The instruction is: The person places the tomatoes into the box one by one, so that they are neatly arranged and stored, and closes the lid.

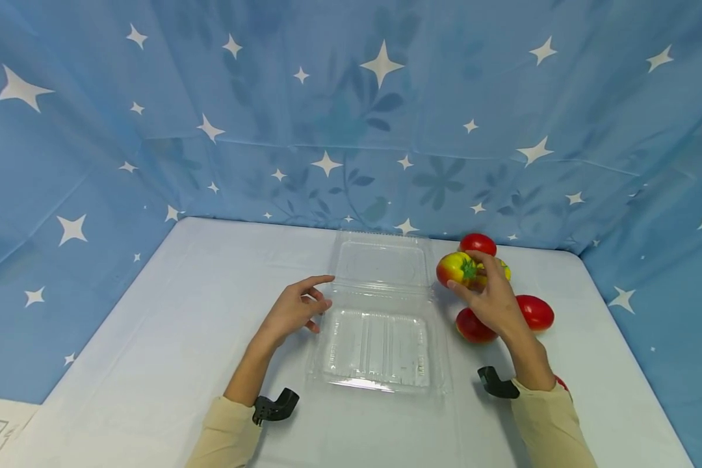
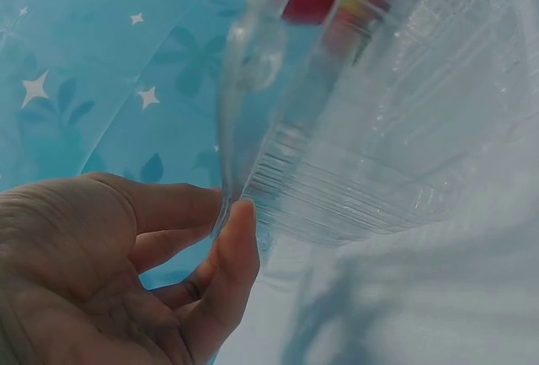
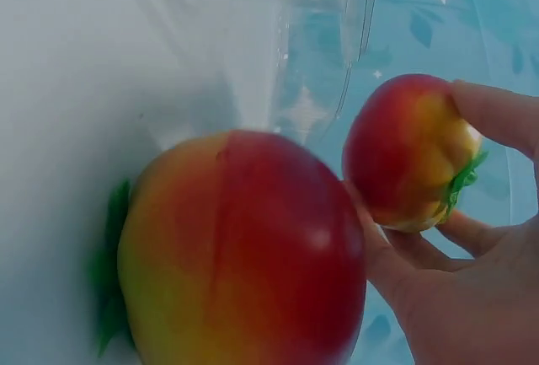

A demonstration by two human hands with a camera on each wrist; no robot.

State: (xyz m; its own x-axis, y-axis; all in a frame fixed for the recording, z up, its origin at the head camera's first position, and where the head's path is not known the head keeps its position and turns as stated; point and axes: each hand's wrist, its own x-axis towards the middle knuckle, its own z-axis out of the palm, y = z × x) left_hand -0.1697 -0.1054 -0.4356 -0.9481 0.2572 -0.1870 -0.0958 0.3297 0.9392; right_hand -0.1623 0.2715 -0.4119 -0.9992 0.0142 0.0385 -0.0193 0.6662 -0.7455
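Note:
A clear plastic clamshell container (image 1: 435, 351) lies unfolded on the white table, its lid half toward the back. At its left edge is my left hand (image 1: 292, 312); in the left wrist view the thumb and fingers pinch the thin plastic rim (image 2: 226, 205). To the right of the lid, my right hand (image 1: 494, 302) holds a red-and-yellow fruit (image 1: 453, 268) with a green leafy top. The right wrist view shows thumb and fingers around that fruit (image 3: 404, 150), while a larger-looking one (image 3: 253, 247) sits close to the camera.
Red fruits lie around my right hand: one at the back (image 1: 478, 244), one below the palm (image 1: 474, 326), one to the right (image 1: 535, 312). Another yellow one (image 1: 506, 269) is partly hidden behind the hand. A blue star-patterned curtain (image 1: 351, 117) borders the white table (image 1: 210, 279).

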